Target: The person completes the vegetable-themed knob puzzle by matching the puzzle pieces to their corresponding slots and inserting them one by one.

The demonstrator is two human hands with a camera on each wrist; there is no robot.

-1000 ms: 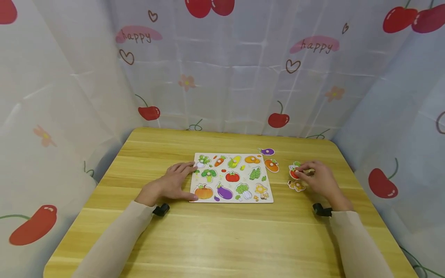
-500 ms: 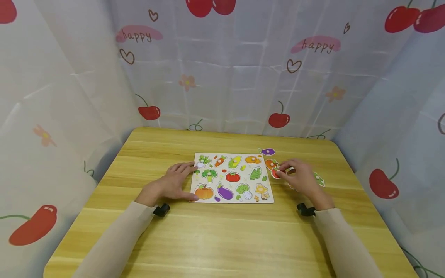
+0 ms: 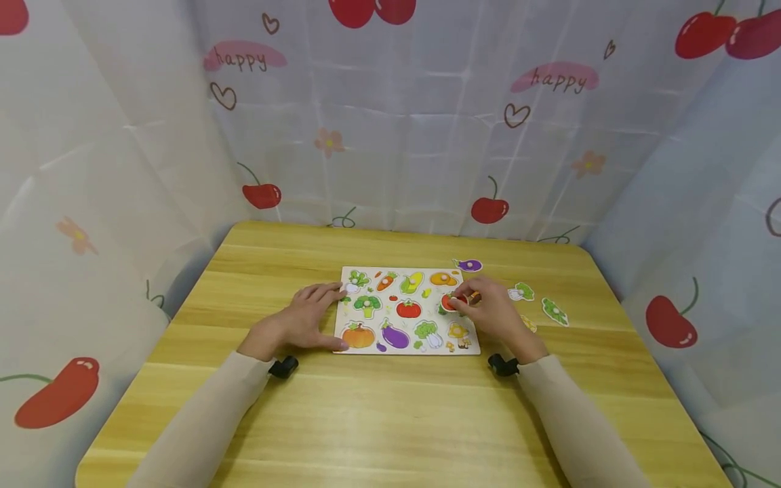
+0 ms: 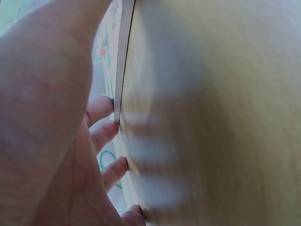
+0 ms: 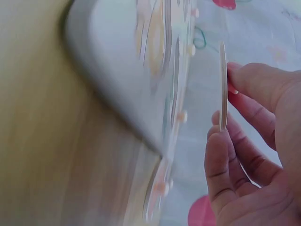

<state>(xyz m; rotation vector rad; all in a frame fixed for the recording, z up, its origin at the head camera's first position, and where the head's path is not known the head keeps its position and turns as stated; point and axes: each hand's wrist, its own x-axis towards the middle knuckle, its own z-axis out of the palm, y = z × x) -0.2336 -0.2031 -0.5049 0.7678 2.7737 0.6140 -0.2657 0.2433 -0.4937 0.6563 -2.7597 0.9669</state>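
While your left hand point(image 3: 302, 318) lies spread wide along the left edge of the puzzle board point(image 3: 429, 312), touching it, your right hand point(image 3: 495, 313) pinches the tomato piece point(image 3: 450, 302) between thumb and fingers. You have that piece raised over the right part of the board, to the right of the printed tomato point(image 3: 409, 310); the right wrist view shows it edge-on, apart from the board. The eggplant piece point(image 3: 469, 265) lies just by the board's far right corner. On the worktop point(image 3: 390, 420) to your right are a cabbage piece point(image 3: 521, 292), a green leafy piece point(image 3: 554, 312) and a yellowish piece point(image 3: 529, 323), the last partly hidden by your right hand.
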